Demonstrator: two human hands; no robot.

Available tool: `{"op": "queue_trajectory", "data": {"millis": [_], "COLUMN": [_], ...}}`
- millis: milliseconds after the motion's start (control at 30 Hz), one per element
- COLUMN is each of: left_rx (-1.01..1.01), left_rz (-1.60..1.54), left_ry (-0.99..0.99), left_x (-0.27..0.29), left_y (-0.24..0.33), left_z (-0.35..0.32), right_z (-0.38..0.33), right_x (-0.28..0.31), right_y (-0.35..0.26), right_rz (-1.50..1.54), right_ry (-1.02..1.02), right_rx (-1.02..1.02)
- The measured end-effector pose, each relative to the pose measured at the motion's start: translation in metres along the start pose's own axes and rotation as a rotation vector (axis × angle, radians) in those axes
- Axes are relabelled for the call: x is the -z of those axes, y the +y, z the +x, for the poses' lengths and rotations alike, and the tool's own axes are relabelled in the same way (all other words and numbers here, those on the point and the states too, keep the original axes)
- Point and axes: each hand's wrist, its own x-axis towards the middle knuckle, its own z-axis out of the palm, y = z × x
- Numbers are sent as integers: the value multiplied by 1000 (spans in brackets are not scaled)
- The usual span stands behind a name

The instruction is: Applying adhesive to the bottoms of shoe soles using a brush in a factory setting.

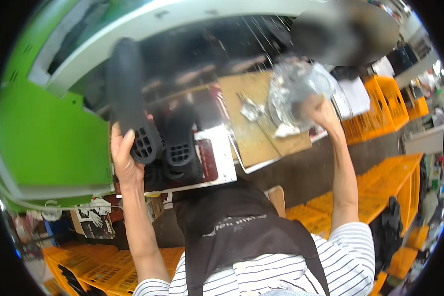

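My left hand (125, 152) grips a long black shoe sole (127, 89) near its end, thumb on top, where a grid of hollow cells shows. Beside it, more black soles lie on the table; one sole (179, 148) has its gridded end turned up. My right hand (321, 114) is closed at a container wrapped in crumpled clear plastic (293, 81). Its fingers are blurred, and what they hold, if anything, cannot be made out. Under the wrapped container is a stained tan board (246, 138), with a small crumpled whitish wad (252, 109) on it.
A green panel (49, 143) stands at the left, under a pale curved frame (148, 19). A blurred grey round object (348, 32) hangs at the far right. Orange crates (375, 190) line the right side, and more orange crates (108, 269) stand at the lower left.
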Motion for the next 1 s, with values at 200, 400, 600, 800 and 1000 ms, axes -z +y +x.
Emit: {"op": "queue_trajectory", "data": {"millis": [200,400,600,800,1000], "left_rx": [273,519,684,670,608], "left_rz": [-122,-505,-631,-465,-235], "left_ry": [-336,-434,-553,-453,-497], "left_x": [-49,-90,-98,-112,-120], "left_y": [-53,-121,-157,-178,-183], "left_z": [-33,-56,-50,-48,-42], "right_z": [-3,-5,-24,-58,-85], "right_x": [8,-17,-11,-41,-55], "right_y": [-25,-4,-14,0,-4], "right_rz": [86,57,314,532,585], "right_ry": [101,132,282,422,495], "right_rx": [-153,-224,-283,-284,-295]}}
